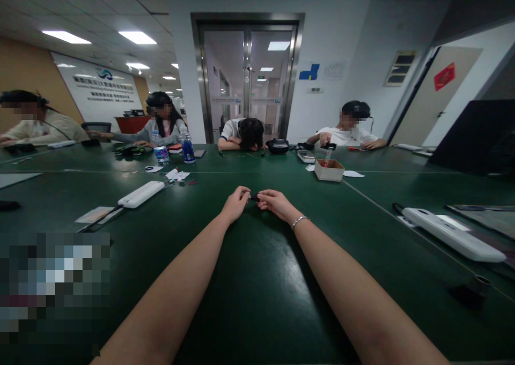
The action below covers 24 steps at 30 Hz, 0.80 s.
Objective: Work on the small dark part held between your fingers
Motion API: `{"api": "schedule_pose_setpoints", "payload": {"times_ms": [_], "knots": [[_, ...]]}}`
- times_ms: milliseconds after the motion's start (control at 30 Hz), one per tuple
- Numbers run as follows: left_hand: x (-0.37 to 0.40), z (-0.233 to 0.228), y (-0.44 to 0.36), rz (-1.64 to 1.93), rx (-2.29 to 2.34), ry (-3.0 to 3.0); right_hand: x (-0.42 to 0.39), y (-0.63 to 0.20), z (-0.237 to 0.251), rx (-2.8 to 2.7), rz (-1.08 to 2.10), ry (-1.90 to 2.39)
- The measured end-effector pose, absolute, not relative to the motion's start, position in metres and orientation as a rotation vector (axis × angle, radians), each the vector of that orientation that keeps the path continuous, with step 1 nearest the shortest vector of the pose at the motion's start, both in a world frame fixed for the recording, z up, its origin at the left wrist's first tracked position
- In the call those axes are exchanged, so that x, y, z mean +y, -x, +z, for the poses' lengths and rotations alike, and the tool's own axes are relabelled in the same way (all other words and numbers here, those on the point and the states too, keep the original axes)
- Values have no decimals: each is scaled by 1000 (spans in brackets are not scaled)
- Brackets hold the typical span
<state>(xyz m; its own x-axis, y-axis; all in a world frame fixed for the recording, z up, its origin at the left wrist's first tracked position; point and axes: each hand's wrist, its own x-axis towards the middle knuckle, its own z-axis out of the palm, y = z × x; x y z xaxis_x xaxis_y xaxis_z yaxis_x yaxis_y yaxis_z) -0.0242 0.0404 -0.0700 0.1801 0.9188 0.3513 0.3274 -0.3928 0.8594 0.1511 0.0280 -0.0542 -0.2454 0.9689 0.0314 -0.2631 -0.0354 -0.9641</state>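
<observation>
Out over the middle of the green table, my left hand (236, 204) and my right hand (277, 203) meet at a small black object (254, 197). It is too small to name its kind. Its left end, where a pale bit shows, sits between the closed thumb and fingers of my left hand. My right hand pinches the other end with thumb and forefinger, the remaining fingers curled. A silver bracelet (299, 222) circles my right wrist. The fingers cover most of the object.
A white power strip (141, 194) lies left, another (453, 233) right. Beyond my hands are a small box (329, 170), two bottles (188, 148) and paper scraps (177, 175). Several people sit along the far side, one with head down (251, 133). A black monitor-like panel (478, 137) stands right.
</observation>
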Motion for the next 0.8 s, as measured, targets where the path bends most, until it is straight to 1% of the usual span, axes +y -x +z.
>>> {"api": "schedule_pose_setpoints", "payload": {"times_ms": [800], "knots": [[40,-69,24,1177,1196,-1844,31,-151,-56,-1181,1510,890]]}}
